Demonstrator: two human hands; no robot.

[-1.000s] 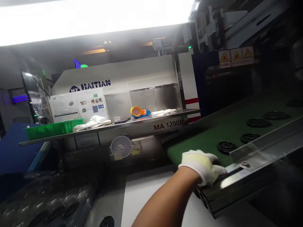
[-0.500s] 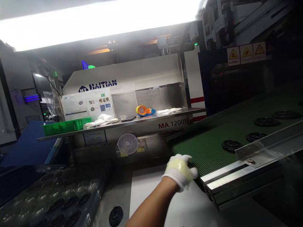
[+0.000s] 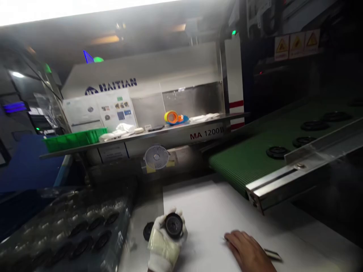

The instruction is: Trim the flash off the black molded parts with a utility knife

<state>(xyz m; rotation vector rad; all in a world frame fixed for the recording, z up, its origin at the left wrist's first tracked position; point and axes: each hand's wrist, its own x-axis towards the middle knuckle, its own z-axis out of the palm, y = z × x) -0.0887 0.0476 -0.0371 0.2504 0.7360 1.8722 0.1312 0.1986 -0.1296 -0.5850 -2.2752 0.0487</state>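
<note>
My left hand [image 3: 167, 238], in a white glove with a yellowish patch, has its fingers wrapped round a black round part [image 3: 173, 225], whose ringed face shows. Another black disc [image 3: 147, 231] lies on the table just left of the glove. Over the white sheet [image 3: 204, 211], my bare right hand [image 3: 248, 249] is closed on a thin tool [image 3: 273, 255]; a bit of it shows behind the hand and a fine tip at the fingertips. The rest of the tool is hidden.
A green conveyor [image 3: 244, 158] with several black discs and a metal edge rail [image 3: 300, 166] stands at the right. At left lies a clear tray [image 3: 113, 241] holding discs. A shelf [image 3: 136, 136] carries a green bin [image 3: 76, 139], cloths and tape [image 3: 171, 117]; below is a fan [image 3: 156, 157].
My left hand has moved from the conveyor's end down and left over the table, where a black part now shows in it. My right hand with the tool has come into view.
</note>
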